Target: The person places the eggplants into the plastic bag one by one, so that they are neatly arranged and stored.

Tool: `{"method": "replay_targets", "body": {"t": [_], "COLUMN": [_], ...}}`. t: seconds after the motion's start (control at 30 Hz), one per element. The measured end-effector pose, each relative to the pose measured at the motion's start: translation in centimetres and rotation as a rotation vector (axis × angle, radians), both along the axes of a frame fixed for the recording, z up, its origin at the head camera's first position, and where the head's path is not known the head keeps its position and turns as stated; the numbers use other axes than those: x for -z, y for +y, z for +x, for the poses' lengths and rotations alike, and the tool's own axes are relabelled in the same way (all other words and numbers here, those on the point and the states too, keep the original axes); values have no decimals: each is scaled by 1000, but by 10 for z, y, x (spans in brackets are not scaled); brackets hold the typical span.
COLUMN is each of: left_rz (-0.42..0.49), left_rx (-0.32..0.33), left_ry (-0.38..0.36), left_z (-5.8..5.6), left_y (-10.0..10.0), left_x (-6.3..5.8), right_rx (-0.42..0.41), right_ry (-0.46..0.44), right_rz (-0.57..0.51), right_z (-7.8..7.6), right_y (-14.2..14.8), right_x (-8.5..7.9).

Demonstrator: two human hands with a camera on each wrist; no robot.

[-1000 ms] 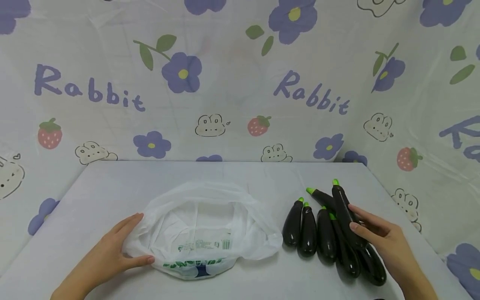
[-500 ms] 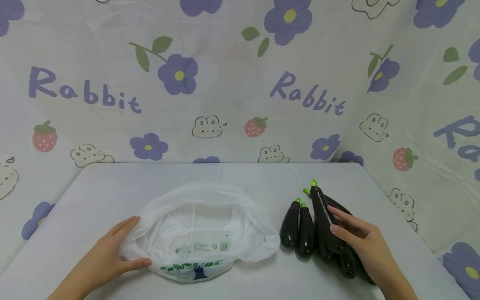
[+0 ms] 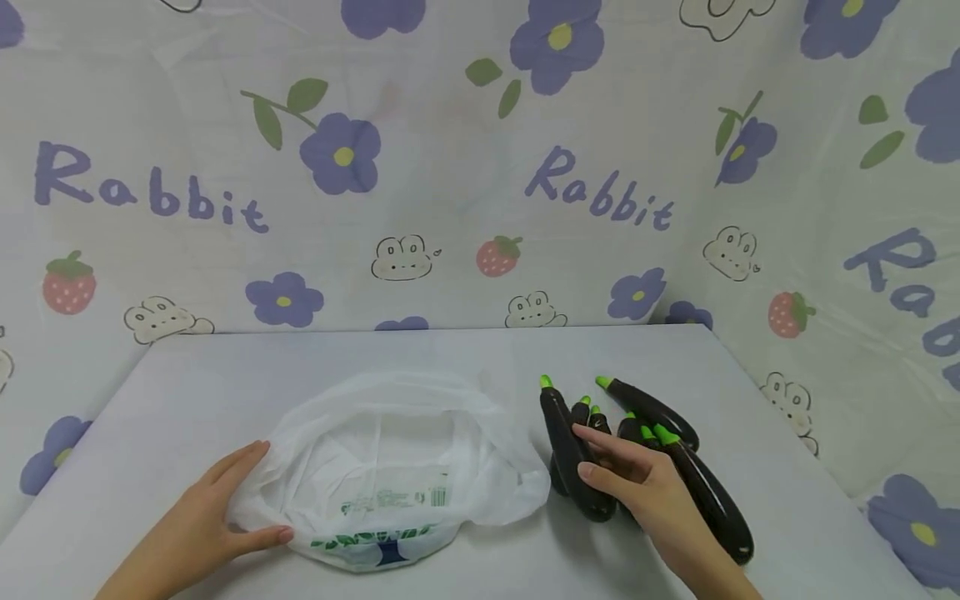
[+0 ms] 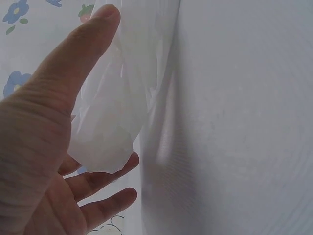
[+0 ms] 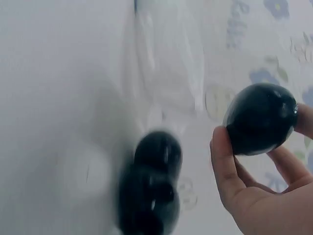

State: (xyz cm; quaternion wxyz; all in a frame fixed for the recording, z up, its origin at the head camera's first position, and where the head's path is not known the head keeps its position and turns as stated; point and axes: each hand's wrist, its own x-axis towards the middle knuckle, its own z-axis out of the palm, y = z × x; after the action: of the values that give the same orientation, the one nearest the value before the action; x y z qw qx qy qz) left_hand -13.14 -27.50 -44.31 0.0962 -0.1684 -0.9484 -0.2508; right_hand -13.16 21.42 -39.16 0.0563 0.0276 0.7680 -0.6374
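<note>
Head view: plastic bag [image 3: 393, 487] on white table [image 3: 187, 387]; flower-printed cloth [image 3: 442, 175] behind.

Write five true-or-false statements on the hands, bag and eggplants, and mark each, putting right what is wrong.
1. The right hand holds an eggplant. True.
2. The left hand is at the left side of the bag. True.
3. The bag's mouth is tied shut. False: it is open.
4. In the head view, other eggplants lie to the right of the bag. True.
5. The left hand grips an eggplant too. False: its thumb and fingers are apart, with no eggplant between them.
</note>
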Motion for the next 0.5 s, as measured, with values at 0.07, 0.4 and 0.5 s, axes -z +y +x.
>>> {"method": "replay_targets", "body": {"t": [0.07, 0.4, 0.5], "left_rz": [1, 2, 6], "left_rx": [4, 7, 9], "left_ry": [27, 67, 63], "left_z": [0, 0, 1], "left_y": [-1, -1, -1], "left_x": [1, 4, 4], "right_rx": [-22, -236, -287], "right_ry": [-6, -28, -57], "right_rz": [-2, -101, -155], "right_z": [2, 5, 5], "right_y": [-9, -47, -60], "right_x": [-2, -15, -14]}}
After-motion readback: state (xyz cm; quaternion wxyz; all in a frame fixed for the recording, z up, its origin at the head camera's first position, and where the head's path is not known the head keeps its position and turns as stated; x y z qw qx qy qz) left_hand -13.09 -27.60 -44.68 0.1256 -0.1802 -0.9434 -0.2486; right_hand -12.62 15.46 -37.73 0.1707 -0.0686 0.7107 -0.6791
